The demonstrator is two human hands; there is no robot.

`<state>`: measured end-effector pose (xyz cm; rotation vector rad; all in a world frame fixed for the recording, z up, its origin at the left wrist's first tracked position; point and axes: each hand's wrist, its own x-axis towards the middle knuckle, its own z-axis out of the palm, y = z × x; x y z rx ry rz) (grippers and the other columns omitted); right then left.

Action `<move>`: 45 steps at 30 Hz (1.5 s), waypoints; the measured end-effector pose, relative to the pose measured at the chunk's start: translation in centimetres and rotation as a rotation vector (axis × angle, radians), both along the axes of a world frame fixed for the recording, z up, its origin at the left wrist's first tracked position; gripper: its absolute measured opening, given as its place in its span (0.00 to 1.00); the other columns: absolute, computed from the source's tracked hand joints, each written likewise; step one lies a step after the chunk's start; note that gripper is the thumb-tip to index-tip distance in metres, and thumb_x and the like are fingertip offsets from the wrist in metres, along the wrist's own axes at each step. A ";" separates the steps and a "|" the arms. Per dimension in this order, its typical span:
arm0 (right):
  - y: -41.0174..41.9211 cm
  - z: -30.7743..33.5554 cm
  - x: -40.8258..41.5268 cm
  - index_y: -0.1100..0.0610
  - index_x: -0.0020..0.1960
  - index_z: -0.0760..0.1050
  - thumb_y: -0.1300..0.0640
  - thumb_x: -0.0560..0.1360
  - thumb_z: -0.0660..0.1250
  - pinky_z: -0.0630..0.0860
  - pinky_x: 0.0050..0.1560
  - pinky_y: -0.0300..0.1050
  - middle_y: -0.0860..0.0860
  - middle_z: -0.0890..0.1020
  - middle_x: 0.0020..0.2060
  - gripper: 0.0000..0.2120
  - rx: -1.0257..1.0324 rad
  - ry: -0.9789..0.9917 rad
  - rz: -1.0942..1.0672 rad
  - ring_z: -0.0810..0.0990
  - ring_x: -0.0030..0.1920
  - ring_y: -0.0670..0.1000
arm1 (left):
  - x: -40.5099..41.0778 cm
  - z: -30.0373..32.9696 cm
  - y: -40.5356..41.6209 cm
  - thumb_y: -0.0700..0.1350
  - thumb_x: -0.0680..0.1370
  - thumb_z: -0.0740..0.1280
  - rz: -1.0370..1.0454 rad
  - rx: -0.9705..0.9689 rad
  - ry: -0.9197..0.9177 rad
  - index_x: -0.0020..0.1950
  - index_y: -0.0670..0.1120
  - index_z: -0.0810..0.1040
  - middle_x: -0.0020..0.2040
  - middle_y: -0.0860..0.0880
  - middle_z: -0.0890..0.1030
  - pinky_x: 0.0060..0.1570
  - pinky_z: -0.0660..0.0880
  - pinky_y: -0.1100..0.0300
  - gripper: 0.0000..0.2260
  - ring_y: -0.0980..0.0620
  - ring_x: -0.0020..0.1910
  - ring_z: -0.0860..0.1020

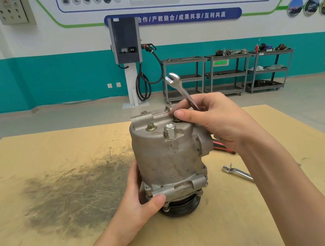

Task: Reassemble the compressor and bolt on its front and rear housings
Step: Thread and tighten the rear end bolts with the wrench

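Left hand (141, 198) grips the lower flange of the compressor (169, 160), which stands upright on its black pulley mid-table, well clear of the edges. Right hand (212, 121) rests on the grey cast top, fingers curled round a shiny open-ended wrench (182, 90), thumb by a bolt (151, 126). Scuffed plywood table (63, 202) lies open to the left.

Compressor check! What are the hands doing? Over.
Left hand grips compressor base. Right hand holds wrench, thumb by top bolt. Nothing blocking.
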<state>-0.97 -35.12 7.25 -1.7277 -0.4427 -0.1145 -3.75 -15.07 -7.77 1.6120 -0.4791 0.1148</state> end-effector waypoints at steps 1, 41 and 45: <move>0.1 -0.1 0.0 0.52 0.40 0.83 0.60 0.72 0.73 0.80 0.46 0.43 0.47 0.85 0.37 0.04 -0.031 -0.024 -0.032 0.82 0.39 0.45 | 0.0 0.0 0.0 0.73 0.62 0.73 -0.001 -0.001 0.003 0.78 0.54 0.50 0.71 0.70 0.67 0.63 0.67 0.73 0.55 0.66 0.72 0.65; -0.4 0.5 -0.3 0.54 0.43 0.84 0.65 0.75 0.68 0.76 0.33 0.34 0.47 0.86 0.39 0.09 0.049 0.053 0.106 0.83 0.38 0.43 | -0.5 0.6 0.0 0.74 0.61 0.72 0.006 0.020 0.006 0.78 0.54 0.50 0.68 0.75 0.67 0.60 0.66 0.76 0.55 0.71 0.69 0.66; -0.3 0.5 -0.3 0.52 0.40 0.84 0.63 0.75 0.69 0.76 0.32 0.34 0.46 0.85 0.38 0.09 0.004 0.027 0.079 0.82 0.37 0.43 | -0.6 0.7 -0.1 0.75 0.60 0.72 0.010 0.020 0.008 0.77 0.55 0.50 0.68 0.75 0.67 0.61 0.66 0.76 0.55 0.70 0.70 0.65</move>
